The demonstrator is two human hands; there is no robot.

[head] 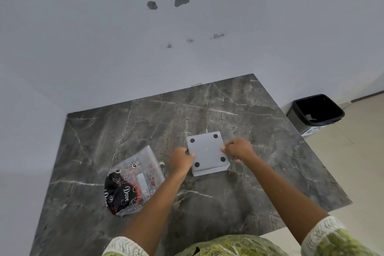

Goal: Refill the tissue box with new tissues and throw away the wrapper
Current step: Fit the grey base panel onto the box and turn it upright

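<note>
Tissue box, grey and square, lies upside down on the dark marble table; its underside faces you, showing four round black feet and a small central mark. Only a thin strip of its near side wall shows, and the dispensing opening is hidden beneath.

Your left hand grips the box's left edge, fingers curled closed around it; the fingertips pass behind the edge and cannot be seen. Your right hand closes on the box's right edge in the same pinching hold, knuckles toward you, so the contact under the fingers is hidden. Both forearms reach in from the lower frame, and patterned green sleeves with white trim are cut off at the bottom border.

Left of the box, apart from it, lies the tissue pack in a clear wrapper printed in black, red and gold, with "Dove" legible; other lettering is cut off by folds. Whether the wrapper is open cannot be told. A small pale scrap between pack and box is too small to identify.

Right of the box and beyond the table edge, on the pale floor, stands a trash bin with a black liner; its inside is mostly dark, with one pale scrap visible.
</note>
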